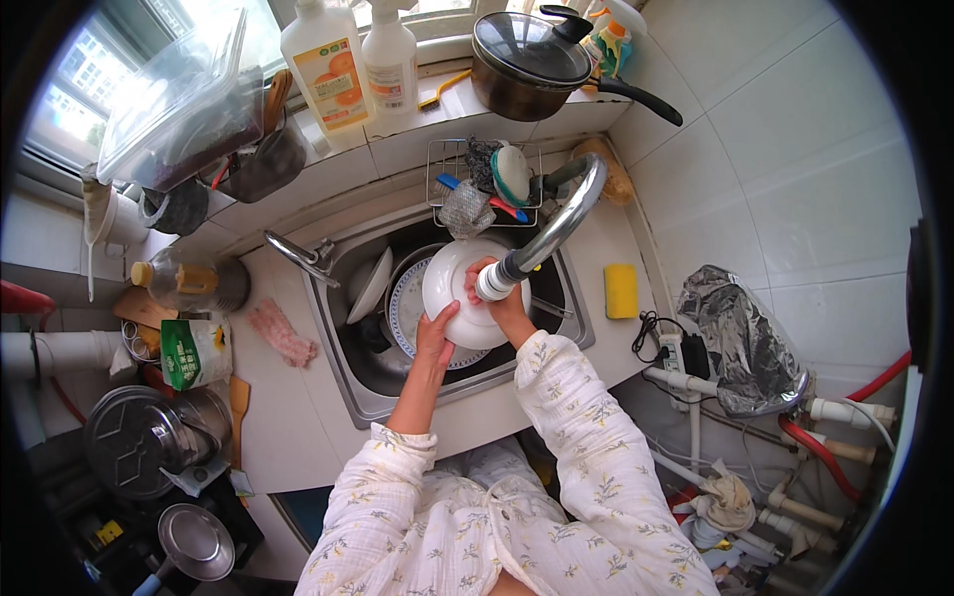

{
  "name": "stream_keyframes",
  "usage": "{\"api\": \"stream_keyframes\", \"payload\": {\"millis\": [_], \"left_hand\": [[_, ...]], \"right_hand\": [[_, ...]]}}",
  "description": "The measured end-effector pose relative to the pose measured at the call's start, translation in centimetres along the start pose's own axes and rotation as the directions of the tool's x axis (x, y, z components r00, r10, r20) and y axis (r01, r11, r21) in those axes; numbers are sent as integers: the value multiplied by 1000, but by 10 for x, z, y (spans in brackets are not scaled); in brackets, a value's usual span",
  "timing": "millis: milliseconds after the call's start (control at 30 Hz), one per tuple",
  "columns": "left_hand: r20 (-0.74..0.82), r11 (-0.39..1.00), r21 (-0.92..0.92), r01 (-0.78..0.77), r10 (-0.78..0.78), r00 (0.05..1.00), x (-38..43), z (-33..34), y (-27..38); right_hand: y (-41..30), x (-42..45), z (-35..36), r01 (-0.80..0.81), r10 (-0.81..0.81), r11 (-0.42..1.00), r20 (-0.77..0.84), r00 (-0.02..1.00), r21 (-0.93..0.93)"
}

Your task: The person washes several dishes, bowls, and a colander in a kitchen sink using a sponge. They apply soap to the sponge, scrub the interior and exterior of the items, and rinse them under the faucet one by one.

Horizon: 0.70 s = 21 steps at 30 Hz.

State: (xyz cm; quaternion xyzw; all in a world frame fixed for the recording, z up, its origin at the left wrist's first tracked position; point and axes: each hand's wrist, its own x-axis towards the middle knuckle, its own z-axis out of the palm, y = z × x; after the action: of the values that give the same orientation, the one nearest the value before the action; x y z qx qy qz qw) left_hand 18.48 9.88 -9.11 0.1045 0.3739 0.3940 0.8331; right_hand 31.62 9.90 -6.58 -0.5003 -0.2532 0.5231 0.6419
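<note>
Over the stainless steel sink I see a white plate, its underside seemingly turned up. My left hand grips its near left rim, thumb on top. Across the plate's right part lies my right hand, touching its surface; the faucet head covers some of its fingers. The curved chrome faucet ends in a white spray head right above that hand. Below, a plate with a blue patterned rim rests in a metal pot in the basin. A white dish leans on the sink's left wall.
A wire rack with scrubbers and brushes hangs behind the sink. A yellow sponge lies to the right, a pink cloth to the left. A second small faucet stands at the back left corner. A lidded saucepan sits on the ledge.
</note>
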Motion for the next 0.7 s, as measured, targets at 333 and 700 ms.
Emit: {"api": "stream_keyframes", "payload": {"millis": [333,700], "left_hand": [[-28,998,-40,-53,52,998,8,-9,0],[-15,999,-40,24,-24,1000,6,-9,-5]], "right_hand": [[-28,11,26,-388,327,856,225,918,341],[-13,-6,-8,-266,256,941,76,964,210]]}}
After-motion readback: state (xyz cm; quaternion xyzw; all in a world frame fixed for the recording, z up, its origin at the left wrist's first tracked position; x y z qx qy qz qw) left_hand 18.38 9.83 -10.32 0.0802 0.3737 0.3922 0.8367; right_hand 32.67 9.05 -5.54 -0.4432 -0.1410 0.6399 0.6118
